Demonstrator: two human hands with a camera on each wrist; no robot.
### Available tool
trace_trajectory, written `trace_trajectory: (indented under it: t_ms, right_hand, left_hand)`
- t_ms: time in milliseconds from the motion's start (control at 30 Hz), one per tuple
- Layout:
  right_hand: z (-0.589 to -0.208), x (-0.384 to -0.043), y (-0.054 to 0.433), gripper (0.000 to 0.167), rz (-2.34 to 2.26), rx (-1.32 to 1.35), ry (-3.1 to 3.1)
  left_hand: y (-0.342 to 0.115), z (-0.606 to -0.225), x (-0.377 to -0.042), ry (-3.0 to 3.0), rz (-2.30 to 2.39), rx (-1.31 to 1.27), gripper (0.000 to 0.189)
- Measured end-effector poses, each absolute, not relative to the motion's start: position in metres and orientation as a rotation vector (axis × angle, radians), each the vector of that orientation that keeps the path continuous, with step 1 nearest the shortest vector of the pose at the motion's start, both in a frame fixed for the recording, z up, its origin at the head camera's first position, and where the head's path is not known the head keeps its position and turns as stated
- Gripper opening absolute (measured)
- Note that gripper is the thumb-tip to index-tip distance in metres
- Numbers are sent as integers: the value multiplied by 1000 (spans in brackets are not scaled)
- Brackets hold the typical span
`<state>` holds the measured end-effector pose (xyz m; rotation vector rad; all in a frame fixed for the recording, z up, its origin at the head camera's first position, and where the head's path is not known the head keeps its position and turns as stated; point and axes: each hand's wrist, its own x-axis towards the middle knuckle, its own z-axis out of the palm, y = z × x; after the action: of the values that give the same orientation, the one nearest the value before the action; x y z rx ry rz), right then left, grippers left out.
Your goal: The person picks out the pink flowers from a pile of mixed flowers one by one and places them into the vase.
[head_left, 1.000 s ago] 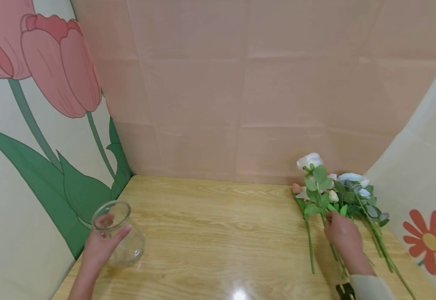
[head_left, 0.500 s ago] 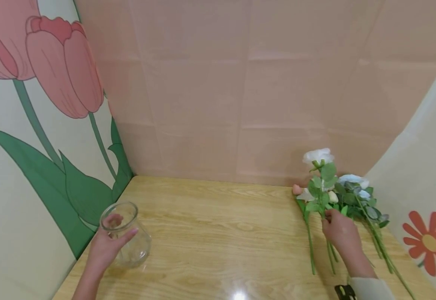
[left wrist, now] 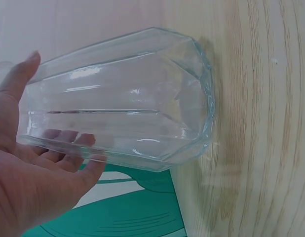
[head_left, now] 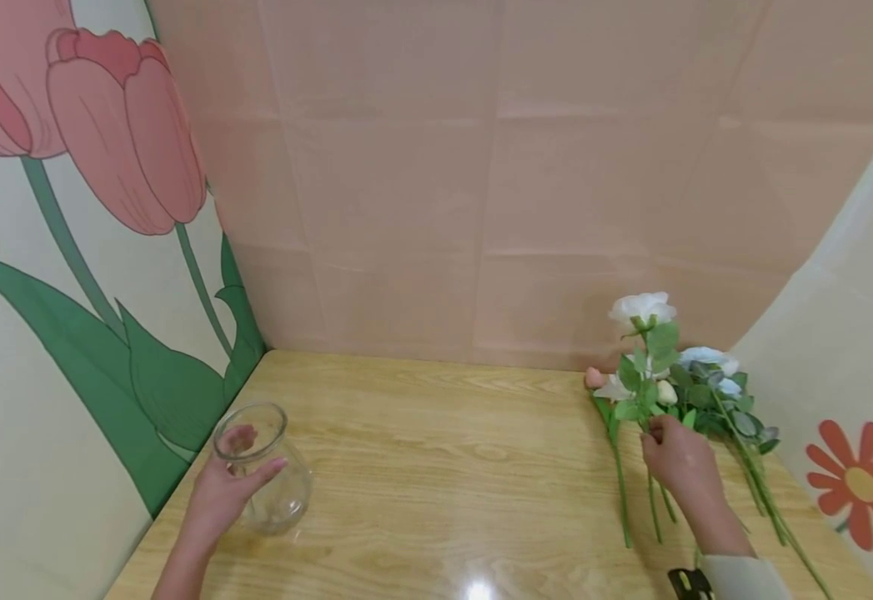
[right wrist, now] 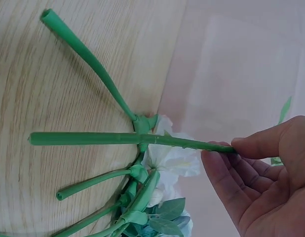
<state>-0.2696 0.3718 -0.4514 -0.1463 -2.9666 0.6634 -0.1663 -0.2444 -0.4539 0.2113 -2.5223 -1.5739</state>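
Observation:
At the left of the table, my left hand (head_left: 218,493) holds a clear glass vase (head_left: 283,498) by its neck, thumb on the near side and fingers behind. The left wrist view shows the vase's faceted glass body (left wrist: 128,94) with its base at the wooden tabletop. On the right, my right hand (head_left: 682,467) pinches the green stem of a white rose (head_left: 643,309), raised above the other flowers. In the right wrist view that stem (right wrist: 88,138) sticks out from between thumb and fingers, its cut end pointing away from the hand.
More flowers lie at the right of the wooden table (head_left: 436,467): blue blooms (head_left: 702,358), a pink bud (head_left: 594,378) and a white lily-like flower (right wrist: 172,155). Long stems reach toward the near edge. A pink backdrop (head_left: 406,183) rises behind, with printed tulip cloth (head_left: 121,133) on the left.
My left hand and the vase have shifted a little to the right. The white rose has risen slightly and moved right, its stem end coming up clear of the other stems.

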Motion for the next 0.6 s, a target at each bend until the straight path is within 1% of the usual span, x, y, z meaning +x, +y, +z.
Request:
trace_trajectory:
  t_ms: [200, 600]
  right_hand:
    - [-448, -268, 366, 45, 664, -120, -2976]
    - [-450, -271, 358, 45, 670, -88, -2995]
  left_hand:
    - [-238, -454, -168, -2503, -1560, 174, 80]
    - [-231, -454, -169, -2502, -1562, 157, 81]
